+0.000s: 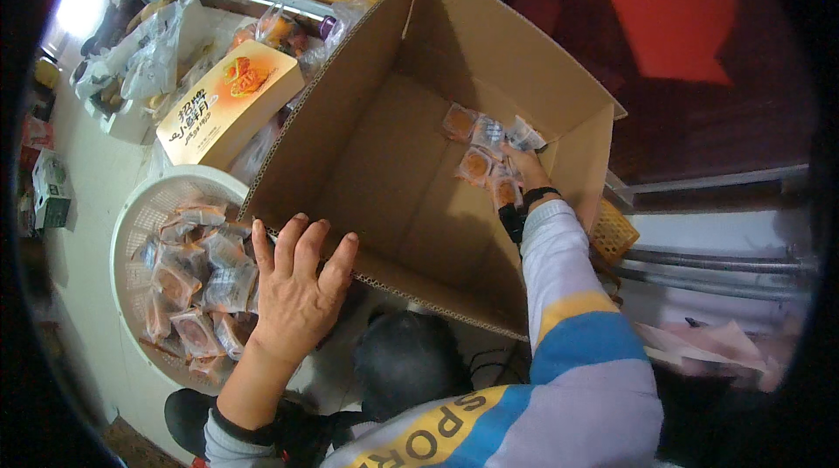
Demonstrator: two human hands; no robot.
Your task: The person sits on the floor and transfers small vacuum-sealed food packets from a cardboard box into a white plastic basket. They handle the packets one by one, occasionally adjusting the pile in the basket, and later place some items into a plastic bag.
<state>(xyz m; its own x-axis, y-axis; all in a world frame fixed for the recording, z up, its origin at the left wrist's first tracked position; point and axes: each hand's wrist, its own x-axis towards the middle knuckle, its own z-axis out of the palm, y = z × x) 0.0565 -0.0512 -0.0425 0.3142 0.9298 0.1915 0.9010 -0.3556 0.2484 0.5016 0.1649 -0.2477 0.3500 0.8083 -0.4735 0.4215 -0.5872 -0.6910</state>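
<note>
A large open cardboard box [367, 140] stands tilted in view before me. My right hand [527, 170] reaches down inside it, fingertips at a clear-wrapped pastry [524, 135]; the fingers are partly hidden, so a grip cannot be made out. Several more wrapped round pastries [475, 165] lie flat around that hand on the box floor. My left hand [298, 278] is over the box's near left edge, fingers spread, with nothing seen in it. Left of it, a white plastic colander basket [124, 252] holds a pile of wrapped pastries [193, 330].
A printed pastry carton [229, 104] lies beyond the basket, against the box's left side. Behind it are plastic bags [154, 42] and a bag of orange fruit [278, 29]. A yellow perforated basket [615, 232] and metal rails [714, 265] are at the right.
</note>
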